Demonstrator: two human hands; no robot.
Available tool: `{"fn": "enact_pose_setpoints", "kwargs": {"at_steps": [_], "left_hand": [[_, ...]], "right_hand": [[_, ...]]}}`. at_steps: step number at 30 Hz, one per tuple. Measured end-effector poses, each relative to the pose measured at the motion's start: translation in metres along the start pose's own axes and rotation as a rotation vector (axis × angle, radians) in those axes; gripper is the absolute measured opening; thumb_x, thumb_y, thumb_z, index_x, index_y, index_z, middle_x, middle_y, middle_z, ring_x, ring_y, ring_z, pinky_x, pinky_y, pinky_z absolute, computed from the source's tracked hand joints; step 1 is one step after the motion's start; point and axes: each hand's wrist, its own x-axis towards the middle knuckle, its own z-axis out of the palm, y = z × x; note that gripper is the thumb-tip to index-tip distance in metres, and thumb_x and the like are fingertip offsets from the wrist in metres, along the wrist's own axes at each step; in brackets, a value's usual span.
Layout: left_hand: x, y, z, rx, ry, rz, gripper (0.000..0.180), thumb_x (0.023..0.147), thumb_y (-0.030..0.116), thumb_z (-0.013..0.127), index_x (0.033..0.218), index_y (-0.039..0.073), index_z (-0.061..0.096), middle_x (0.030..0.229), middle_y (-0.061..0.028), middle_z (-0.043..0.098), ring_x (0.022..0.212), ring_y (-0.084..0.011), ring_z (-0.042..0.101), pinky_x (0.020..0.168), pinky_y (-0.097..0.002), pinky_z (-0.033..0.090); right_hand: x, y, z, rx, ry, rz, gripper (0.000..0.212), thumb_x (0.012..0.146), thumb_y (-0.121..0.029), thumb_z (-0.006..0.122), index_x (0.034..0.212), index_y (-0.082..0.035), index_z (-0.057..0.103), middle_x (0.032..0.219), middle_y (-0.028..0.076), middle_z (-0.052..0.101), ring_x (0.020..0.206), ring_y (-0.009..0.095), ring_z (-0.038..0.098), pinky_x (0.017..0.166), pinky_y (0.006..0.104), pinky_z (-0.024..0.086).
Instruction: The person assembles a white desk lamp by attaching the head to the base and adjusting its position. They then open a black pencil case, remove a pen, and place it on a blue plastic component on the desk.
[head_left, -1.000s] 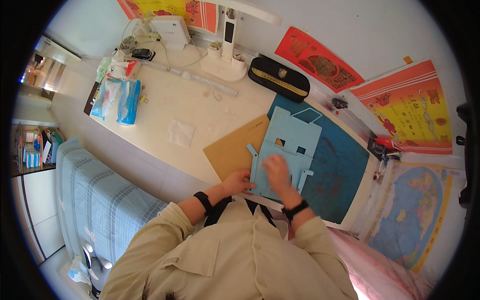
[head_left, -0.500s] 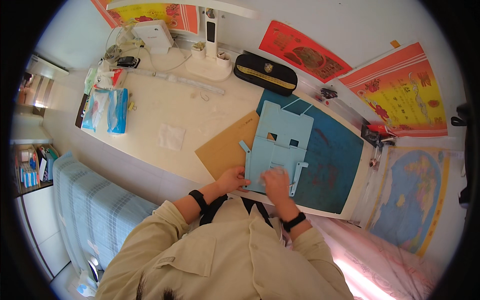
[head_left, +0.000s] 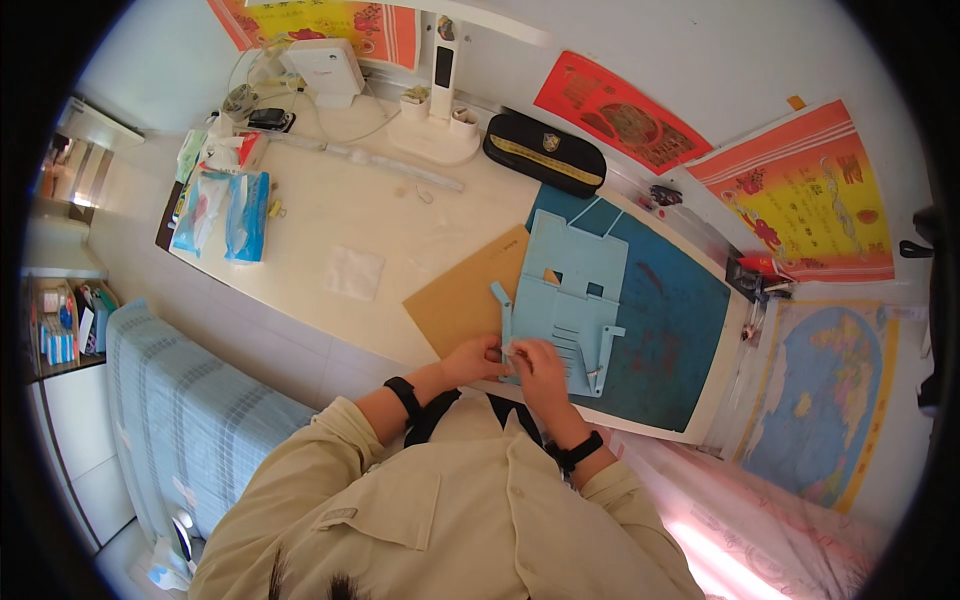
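A light blue plastic book stand (head_left: pixel 575 265) lies flat on the desk, with slots, two square holes and wire legs at its far end. A small arm sticks out at either side of its near part. My left hand (head_left: pixel 474 361) is closed at the stand's near left corner, thumb and fingers gripping the edge. Right beside it, my right hand (head_left: pixel 541 376) is pinched over the same corner, its fingertips close to the left thumb. What sits between the right fingertips is too small to make out.
Beneath the stand lie a brown envelope (head_left: pixel 450 295) and a dark teal mat (head_left: pixel 665 330). Farther off are a black pencil case (head_left: pixel 545 155), a white desk lamp (head_left: pixel 435 135) and a white router (head_left: pixel 328 70). Tissue packs (head_left: pixel 247 215) sit at the desk's left end.
My right hand has moved left, from the stand's near middle to its near left corner beside my left hand. The whole view has shifted slightly.
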Motion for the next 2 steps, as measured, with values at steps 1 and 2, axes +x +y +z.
{"fn": "enact_pose_setpoints", "kwargs": {"at_steps": [1,2], "left_hand": [[0.0002,-0.0032,-0.0054,0.036,-0.015,0.004,0.033,0.087,0.013,0.076,0.112,0.002,0.056,0.099,-0.008,0.066,0.092,-0.0165,0.067,0.075,-0.0365,0.061],[0.0012,-0.0071,-0.0079,0.042,-0.009,0.028,0.033,0.087,0.013,0.076,0.112,0.002,0.056,0.099,-0.008,0.066,0.092,-0.0165,0.067,0.075,-0.0365,0.061]], "right_hand": [[0.003,0.001,0.0064,0.063,-0.025,-0.012,0.016,0.081,-0.004,0.066,0.095,-0.01,0.068,0.1,0.013,0.063,0.096,0.032,0.061,0.087,0.0412,0.048],[0.0076,0.0028,0.0141,0.127,-0.052,-0.024,0.017,0.081,-0.005,0.068,0.097,-0.011,0.068,0.102,0.014,0.063,0.098,0.032,0.061,0.089,0.0417,0.048]]}}
